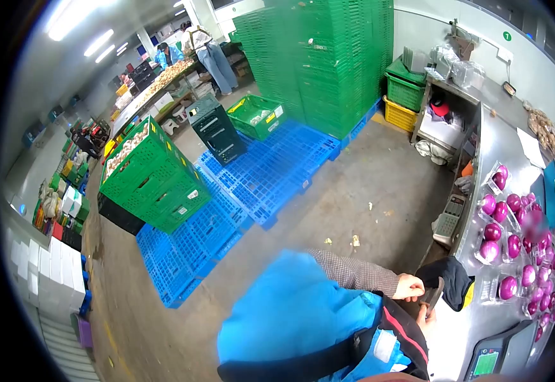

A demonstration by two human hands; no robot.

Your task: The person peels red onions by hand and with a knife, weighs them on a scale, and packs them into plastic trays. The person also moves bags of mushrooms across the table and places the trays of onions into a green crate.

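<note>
Biggest thing in view is the wall of stacked green crates [316,57], way across the floor from my hands, with blue pallets [252,184] spread out in front of it. The white labels on the crates are too small to read, sorry.

Right beside my 2 hands runs the steel table [500,140]. Further along it from my hands are clear trays of purple onions [500,229]. A scale [486,361] sits on the table near my right hand. Its screen glows green, but I can't make out any digits. A grey calculator [449,218] sits at the table edge, a bit past my left hand, and its keys are unreadable too.

A black cloth [446,280] is bunched up on the table edge just beside my left hand [408,286]. That hand is curled closed on a dark flat thing [433,295], which sits between my hands at the table edge. No idea what it is from here. My right hand [425,316] is mostly hidden, so I can't tell if it's open or closed.
</note>
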